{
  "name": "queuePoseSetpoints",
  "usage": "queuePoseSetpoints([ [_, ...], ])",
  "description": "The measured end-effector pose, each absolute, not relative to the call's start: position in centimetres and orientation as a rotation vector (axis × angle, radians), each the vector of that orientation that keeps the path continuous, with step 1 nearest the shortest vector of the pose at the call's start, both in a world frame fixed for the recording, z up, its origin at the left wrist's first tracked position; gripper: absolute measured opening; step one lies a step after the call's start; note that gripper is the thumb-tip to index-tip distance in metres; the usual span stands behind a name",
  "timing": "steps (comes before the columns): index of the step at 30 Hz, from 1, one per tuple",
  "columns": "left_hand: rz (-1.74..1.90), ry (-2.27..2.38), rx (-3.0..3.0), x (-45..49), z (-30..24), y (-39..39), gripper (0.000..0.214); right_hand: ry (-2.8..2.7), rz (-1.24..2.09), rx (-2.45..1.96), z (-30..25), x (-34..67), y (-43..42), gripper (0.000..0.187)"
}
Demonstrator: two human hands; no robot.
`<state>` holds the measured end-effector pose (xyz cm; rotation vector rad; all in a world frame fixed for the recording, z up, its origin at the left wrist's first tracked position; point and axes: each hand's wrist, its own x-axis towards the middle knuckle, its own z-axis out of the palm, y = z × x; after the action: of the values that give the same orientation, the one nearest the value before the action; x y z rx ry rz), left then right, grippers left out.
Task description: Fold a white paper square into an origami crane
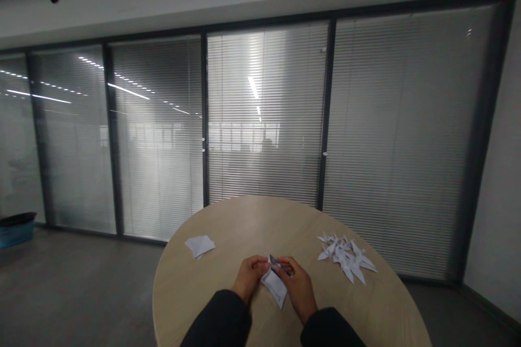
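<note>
Pinching paper [275, 283], left hand [249, 276] and right hand [300, 288] (bin [16, 229] contents perhaps hidden)

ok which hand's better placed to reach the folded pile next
Probably the right hand: it holds the paper on the side nearer the folded pile; the left hand sits farther, toward the flat sheets.

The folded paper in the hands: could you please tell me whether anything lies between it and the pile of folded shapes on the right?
Nothing visible does. The left hand and right hand both hold the folded paper, and only table top shows between it and the pile of folded shapes.
</note>
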<state>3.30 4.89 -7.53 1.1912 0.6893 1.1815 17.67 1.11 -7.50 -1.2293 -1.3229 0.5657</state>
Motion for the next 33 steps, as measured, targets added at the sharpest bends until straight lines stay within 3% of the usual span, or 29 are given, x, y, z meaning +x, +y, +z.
queuePoseSetpoints([
  [27, 1.210, 0.858, 1.257, 3.6, -6.9, 4.7, 0.045, -1.386, 0.406, -1.204, -6.9, 17.4, 0.7, 0.027],
  [33, 1.244, 0.799, 1.235, 3.5, -7.1, 4.9, 0.046, -1.455, 0.393, -1.166, -6.4, 17.1, 0.1, 0.018],
])
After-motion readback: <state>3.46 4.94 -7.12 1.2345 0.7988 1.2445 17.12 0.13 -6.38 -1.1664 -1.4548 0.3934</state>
